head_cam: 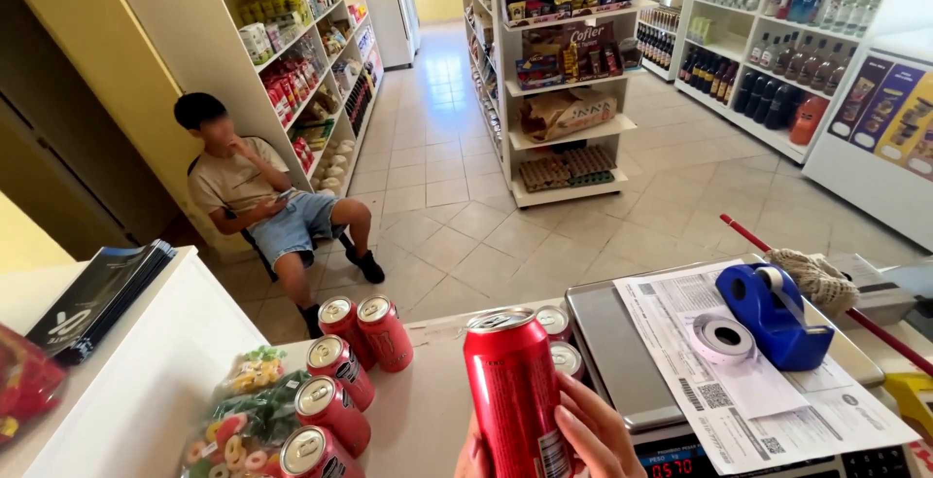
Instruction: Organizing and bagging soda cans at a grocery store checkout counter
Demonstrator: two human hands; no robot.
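One counter (437, 420), one scale (622, 361), one blue tape dispenser (773, 313). Five red cans (335, 381) lie at left, two more behind the one upright can (513, 395) my right hand (593, 434) grips, fingers wrapped round it. Left hand out of frame.

From my right hand (593, 434), which grips the upright red can (513, 395), the open strip of counter (428, 410) runs left toward a cluster of five more red cans (340, 381) and candy bags (238, 420) crowding the counter's left edge. Two cans (556, 337) stand just behind the held one, blocking the way to the far edge. On my right the scale (622, 361), its papers (748, 381), tape roll (721, 337) and blue tape dispenser (773, 313) fill the surface.
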